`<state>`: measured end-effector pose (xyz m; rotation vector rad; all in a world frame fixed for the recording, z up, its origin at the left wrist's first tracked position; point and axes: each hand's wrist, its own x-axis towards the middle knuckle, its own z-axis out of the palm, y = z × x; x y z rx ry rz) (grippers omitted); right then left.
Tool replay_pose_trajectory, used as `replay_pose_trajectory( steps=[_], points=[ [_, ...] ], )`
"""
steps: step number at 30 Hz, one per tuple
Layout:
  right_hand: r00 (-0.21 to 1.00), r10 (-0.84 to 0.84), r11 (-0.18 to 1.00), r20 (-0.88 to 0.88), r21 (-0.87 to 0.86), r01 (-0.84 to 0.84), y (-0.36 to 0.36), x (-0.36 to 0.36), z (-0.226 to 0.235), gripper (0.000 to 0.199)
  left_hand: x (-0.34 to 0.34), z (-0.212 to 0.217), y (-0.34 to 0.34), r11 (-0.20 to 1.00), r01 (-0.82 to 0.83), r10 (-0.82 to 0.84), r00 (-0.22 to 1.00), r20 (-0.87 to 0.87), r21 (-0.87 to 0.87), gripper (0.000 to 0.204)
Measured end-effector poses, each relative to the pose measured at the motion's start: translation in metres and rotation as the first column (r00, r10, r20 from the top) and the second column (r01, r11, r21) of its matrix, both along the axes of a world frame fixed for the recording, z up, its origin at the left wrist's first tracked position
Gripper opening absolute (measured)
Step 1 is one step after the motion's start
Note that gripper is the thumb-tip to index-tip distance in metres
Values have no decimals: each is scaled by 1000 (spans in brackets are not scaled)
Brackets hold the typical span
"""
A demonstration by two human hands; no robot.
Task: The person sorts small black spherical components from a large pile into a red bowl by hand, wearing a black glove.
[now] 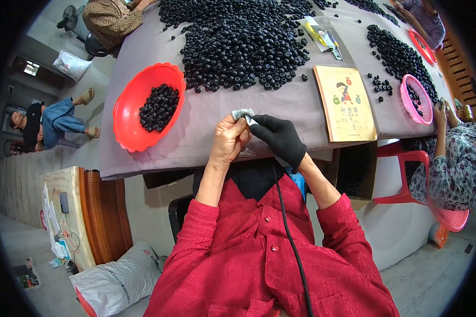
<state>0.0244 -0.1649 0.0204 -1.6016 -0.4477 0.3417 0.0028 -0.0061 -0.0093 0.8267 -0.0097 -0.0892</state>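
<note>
While the red bowl (126, 113) is sitting off to my left with sorted black beads (158, 107) in it, I'm keeping both hands at the table (206, 124) edge, just short of the big bead pile (238, 42). Left hand (228, 140), bare, is pinching the small grey scrap (243, 113), fingers closed on its left end. Right hand (279, 138), black-gloved, is pinching the other end. Scrap's long axis is running left-right between my fingertips, probably held taut. Yellow booklet (346, 103) is lying further right.
</note>
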Motion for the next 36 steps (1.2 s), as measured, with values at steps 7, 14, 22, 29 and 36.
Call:
replay_pose_trajectory(
  steps=[7, 14, 22, 29, 36],
  points=[
    [1000, 3, 999, -18, 35, -3, 0, 0, 2, 32, -1, 0, 1, 1000, -12, 12, 1000, -6, 26, 14],
    [998, 5, 1000, -59, -10, -6, -2, 2, 2, 32, -2, 2, -1, 999, -22, 22, 1000, -12, 41, 14],
    [999, -12, 1000, -39, 9, 13, 0, 2, 2, 32, -1, 1, -1, 999, -13, 13, 1000, 7, 49, 14],
    [999, -25, 1000, -48, -13, 25, 0, 2, -1, 30, 0, 1, -3, 994, -44, 46, 999, -18, 102, 14],
    [1000, -22, 1000, -20, -7, 22, -2, 4, -1, 29, -1, -1, -2, 995, -18, 18, 1000, 0, 97, 16]
  ],
)
